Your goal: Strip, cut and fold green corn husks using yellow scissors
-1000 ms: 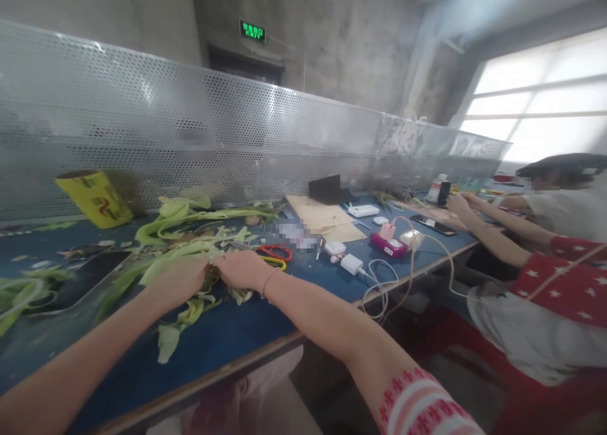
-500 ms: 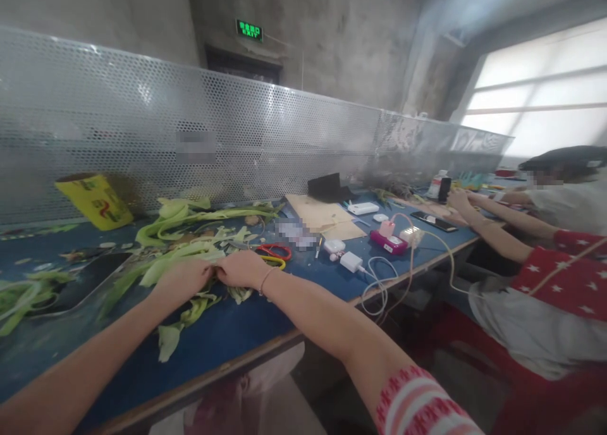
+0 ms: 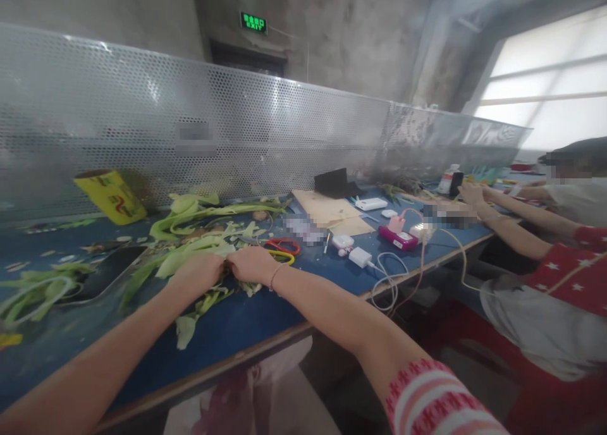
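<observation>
Through the head camera I see both forearms stretched over the table, in from its front edge. The left hand and the right hand come together, backs upward, their fingertips just beside each other. The fingers are curled inward, but how tightly they are closed I cannot tell — nor what they may have hold of, because the hands themselves cover it. The green leaves lie around the hands, from near the back edge toward the front edge of the table. Just beyond the right wrist I find the red and yellow loops; something pale behind them is too blurred to recognise. My view cuts off the left elbow — and the right shoulder.
</observation>
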Demonstrator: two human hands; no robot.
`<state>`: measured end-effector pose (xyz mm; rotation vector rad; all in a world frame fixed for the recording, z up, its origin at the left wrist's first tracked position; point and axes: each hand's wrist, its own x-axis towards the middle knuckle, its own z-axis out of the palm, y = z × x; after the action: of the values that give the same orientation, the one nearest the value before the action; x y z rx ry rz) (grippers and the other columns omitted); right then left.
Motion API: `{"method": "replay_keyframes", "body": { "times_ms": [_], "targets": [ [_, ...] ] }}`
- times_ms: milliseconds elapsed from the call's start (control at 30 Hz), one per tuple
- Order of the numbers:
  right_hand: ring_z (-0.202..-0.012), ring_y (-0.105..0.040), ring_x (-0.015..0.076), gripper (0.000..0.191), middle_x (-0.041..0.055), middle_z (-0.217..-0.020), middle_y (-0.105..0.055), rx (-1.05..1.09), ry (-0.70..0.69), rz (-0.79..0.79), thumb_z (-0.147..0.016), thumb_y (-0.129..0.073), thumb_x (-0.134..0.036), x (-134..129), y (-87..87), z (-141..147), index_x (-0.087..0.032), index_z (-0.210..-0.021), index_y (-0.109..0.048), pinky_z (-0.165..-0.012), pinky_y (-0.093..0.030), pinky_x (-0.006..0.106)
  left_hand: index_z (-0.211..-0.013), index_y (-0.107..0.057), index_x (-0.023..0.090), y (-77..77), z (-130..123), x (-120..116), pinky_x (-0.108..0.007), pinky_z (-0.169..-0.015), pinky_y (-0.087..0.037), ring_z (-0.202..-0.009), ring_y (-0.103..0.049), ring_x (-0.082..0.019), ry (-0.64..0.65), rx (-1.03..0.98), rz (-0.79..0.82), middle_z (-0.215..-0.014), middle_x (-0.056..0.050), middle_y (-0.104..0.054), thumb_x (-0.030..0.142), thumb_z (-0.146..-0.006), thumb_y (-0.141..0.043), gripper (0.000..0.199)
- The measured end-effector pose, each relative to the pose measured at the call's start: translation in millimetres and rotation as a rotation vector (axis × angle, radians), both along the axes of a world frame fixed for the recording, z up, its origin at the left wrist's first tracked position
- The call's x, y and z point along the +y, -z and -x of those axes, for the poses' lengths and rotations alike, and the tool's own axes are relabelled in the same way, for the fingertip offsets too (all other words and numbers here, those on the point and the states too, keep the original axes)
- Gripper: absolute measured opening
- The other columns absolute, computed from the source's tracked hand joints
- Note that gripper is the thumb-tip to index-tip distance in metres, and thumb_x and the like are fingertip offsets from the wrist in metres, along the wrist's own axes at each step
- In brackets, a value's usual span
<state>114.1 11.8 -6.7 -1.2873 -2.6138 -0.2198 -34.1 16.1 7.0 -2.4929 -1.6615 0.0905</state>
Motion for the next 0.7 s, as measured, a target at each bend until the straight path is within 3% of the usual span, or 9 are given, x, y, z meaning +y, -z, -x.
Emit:
{"method": "replay_keyframes", "body": {
  "times_ms": [233,467,600,700],
  "targets": [
    [-0.085,-0.066,0.0214,0.024,0.0087,-0.089,-0.07,-0.011,0.008,-0.006,-0.083,-0.041,-0.022,-5.1,-1.2,0.6,-0.018,-0.09,-0.063,-0.062,-0.049,0.029,-0.054,-0.057,0.016,0.3,-3.8,-1.6,-0.034,-0.06,-0.04,-0.063,-0.061,-0.026,-0.042,-0.073,0.049,-0.065,-0.017,-0.062,0.017,-0.072,-0.041,0.024],
    [-0.084,-0.066,0.0218,0.025,0.009,-0.088,-0.07,-0.013,0.005,-0.017,-0.085,-0.04,-0.022,-3.1,1.3,-1.6,-0.017,-0.09,-0.064,-0.064,-0.048,0.029,-0.062,-0.061,0.015,1.3,3.4,0.5,-0.034,-0.062,-0.039,-0.068,-0.061,-0.025,-0.003,-0.007,0.018,-0.072,-0.017,-0.064,0.02,-0.078,-0.033,0.033],
    [-0.083,-0.065,0.0209,0.031,0.0096,-0.088,-0.069,-0.004,0.016,-0.016,-0.089,-0.034,-0.025,-2.1,2.9,-3.2,-0.016,-0.095,-0.063,-0.068,-0.048,0.03,-0.071,-0.061,0.016,-1.6,5.6,-2.3,-0.033,-0.067,-0.039,-0.078,-0.06,-0.025,0.035,-0.086,-0.087,-0.081,-0.014,-0.064,0.03,-0.086,-0.026,0.04],
    [-0.087,-0.062,0.0198,0.031,0.0096,-0.092,-0.066,0.03,-0.024,-0.053,-0.09,-0.035,-0.03,-0.2,-2.4,-8.5,-0.015,-0.092,-0.062,-0.072,-0.047,0.029,-0.074,-0.056,0.017,-4.2,4.4,-4.4,-0.032,-0.065,-0.038,-0.077,-0.058,-0.023,0.041,-0.147,-0.128,-0.082,-0.013,-0.062,0.031,-0.085,-0.027,0.034]
  ]
}}
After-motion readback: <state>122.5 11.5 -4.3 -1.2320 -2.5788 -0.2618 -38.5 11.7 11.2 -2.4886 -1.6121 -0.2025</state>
